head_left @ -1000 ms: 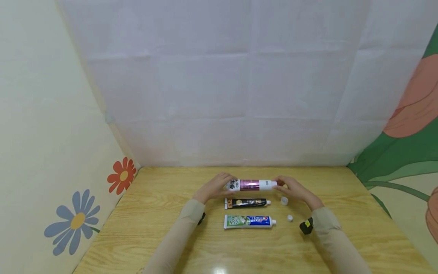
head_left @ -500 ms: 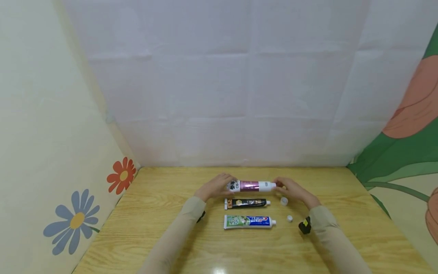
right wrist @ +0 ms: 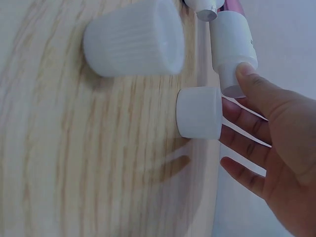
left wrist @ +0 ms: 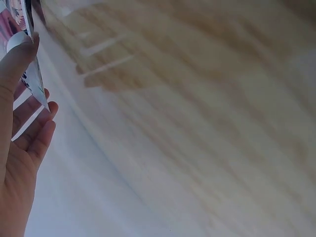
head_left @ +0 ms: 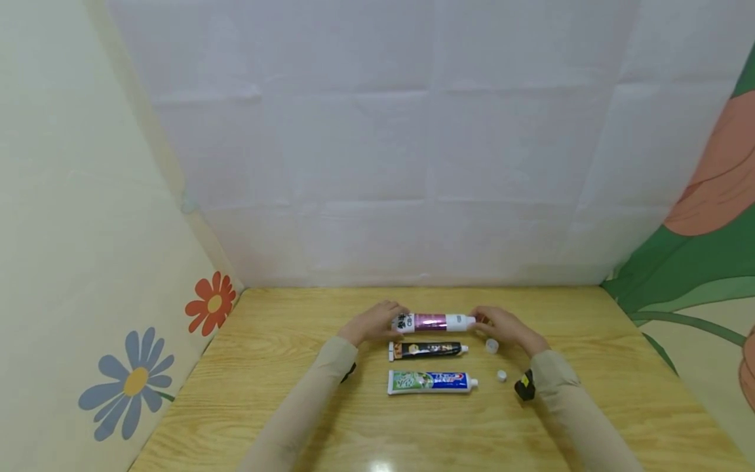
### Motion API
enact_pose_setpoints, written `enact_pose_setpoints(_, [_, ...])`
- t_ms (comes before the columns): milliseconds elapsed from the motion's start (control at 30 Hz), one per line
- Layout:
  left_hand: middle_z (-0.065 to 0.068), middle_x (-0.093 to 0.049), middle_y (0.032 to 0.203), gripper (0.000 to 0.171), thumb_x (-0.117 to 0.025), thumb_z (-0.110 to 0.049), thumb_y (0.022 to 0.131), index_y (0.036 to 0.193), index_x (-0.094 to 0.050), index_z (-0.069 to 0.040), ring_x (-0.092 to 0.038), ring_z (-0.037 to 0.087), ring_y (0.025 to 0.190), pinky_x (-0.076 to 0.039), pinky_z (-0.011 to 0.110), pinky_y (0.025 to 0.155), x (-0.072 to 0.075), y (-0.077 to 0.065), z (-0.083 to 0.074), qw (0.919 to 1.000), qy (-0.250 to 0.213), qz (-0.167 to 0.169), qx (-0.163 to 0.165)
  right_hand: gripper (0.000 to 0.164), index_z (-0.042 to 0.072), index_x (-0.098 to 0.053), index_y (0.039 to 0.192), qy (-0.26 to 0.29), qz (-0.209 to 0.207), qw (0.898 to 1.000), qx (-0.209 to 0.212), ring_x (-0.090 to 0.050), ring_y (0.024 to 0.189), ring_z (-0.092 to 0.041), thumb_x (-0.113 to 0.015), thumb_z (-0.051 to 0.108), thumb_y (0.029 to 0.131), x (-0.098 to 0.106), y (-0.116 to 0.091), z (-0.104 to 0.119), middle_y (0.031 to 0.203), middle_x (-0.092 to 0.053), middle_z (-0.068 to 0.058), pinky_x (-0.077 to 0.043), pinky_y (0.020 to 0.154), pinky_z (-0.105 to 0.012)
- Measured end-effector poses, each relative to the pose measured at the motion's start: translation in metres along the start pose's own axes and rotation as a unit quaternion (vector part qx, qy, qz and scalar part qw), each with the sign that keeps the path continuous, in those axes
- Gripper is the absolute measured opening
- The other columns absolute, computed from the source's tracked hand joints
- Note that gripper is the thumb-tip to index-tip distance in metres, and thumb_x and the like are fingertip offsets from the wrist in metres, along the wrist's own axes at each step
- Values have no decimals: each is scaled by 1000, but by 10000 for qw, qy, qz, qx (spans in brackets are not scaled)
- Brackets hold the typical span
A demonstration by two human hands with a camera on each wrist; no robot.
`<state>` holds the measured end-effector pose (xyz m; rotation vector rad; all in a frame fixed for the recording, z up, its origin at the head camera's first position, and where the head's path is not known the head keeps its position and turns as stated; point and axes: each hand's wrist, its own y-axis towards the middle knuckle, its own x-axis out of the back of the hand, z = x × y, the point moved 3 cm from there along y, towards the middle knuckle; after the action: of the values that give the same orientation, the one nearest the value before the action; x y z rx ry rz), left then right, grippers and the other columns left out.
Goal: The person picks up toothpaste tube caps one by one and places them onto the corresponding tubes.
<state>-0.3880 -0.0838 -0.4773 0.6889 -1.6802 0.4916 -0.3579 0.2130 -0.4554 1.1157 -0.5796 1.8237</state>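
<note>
A white and purple toothpaste tube (head_left: 433, 322) lies crosswise between the two hands, at the far side of the group. My left hand (head_left: 374, 322) grips its flat end, thumb on one face in the left wrist view. At the other end, my right hand (head_left: 507, 326) pinches the white cap (right wrist: 230, 79) between thumb and forefinger, the other fingers spread. Whether the tube touches the table cannot be told. Closer to me lie a black toothpaste tube (head_left: 427, 350) and a green and blue toothpaste tube (head_left: 432, 381), both with bare white nozzles pointing right.
Two loose white caps, a larger cap (head_left: 492, 345) and a smaller cap (head_left: 502, 375), stand on the wooden table (head_left: 283, 419) right of the nozzles, near my right hand. A white cloth (head_left: 413, 164) hangs behind the table. Painted walls flank both sides.
Both hands have brought the white and purple tube slightly down and closer to the black tube, their grip unchanged. The other tubes and loose caps stay in place.
</note>
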Motion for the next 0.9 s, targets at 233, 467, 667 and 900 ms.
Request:
enact_pose_setpoints(233, [4,-49,133,59,-65,-37,85,136,-44,-16,-46,19,122,-36,34,104,0,0,-1,9999,-20,93,48,23,8,-63,103,-135,-67,9999,63,-57,81,-14,-60,26,90,0,1,0,87,-61,2,-49,75,-36])
enact_pose_setpoints(467, [3,-48,134,57,-62,-36,87,136,-43,-15,-45,19,123,-36,33,105,-2,3,1,9997,72,206,110,22,7,-63,103,-189,-103,9997,137,-56,80,-13,-60,25,90,-1,1,-2,86,-61,2,-48,74,-34])
enact_pose_setpoints(667, [4,-49,133,56,-62,-36,87,136,-44,-15,-47,19,120,-38,33,103,-5,4,2,9995,-59,266,160,24,5,-63,104,-251,-107,9995,163,-56,80,-14,-60,25,90,-2,1,-4,87,-61,0,-48,74,-35])
enact_pose_setpoints(900, [5,-49,132,57,-61,-37,87,136,-43,-15,-49,18,118,-39,31,102,-9,5,6,9994,-78,230,238,25,4,-63,105,-193,-120,9995,198,-57,81,-16,-60,23,90,-3,2,-6,88,-62,-2,-49,74,-36])
